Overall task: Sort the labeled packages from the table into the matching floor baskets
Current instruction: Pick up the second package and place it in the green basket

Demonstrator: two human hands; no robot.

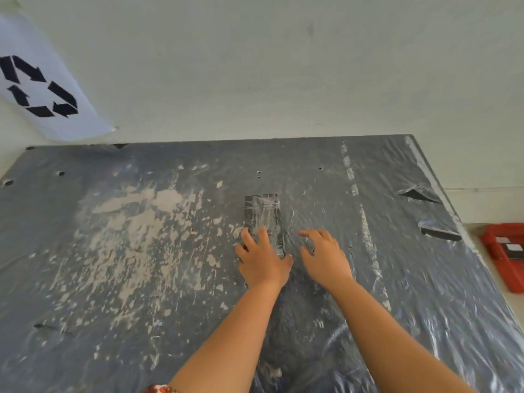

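One dark, flat package wrapped in clear plastic lies on the table, near its middle. My left hand rests flat on the package's near end with its fingers spread; I cannot tell whether it grips it. Just right of the package, my right hand hovers over the table with its fingers curled and apart, holding nothing. Part of a red basket shows on the floor past the table's right edge, with small labelled items inside.
A grey plastic sheet, torn in places and smeared with pale stains on the left, covers the table. A white sheet with a recycling symbol hangs on the wall at the back left. The wall runs behind the table.
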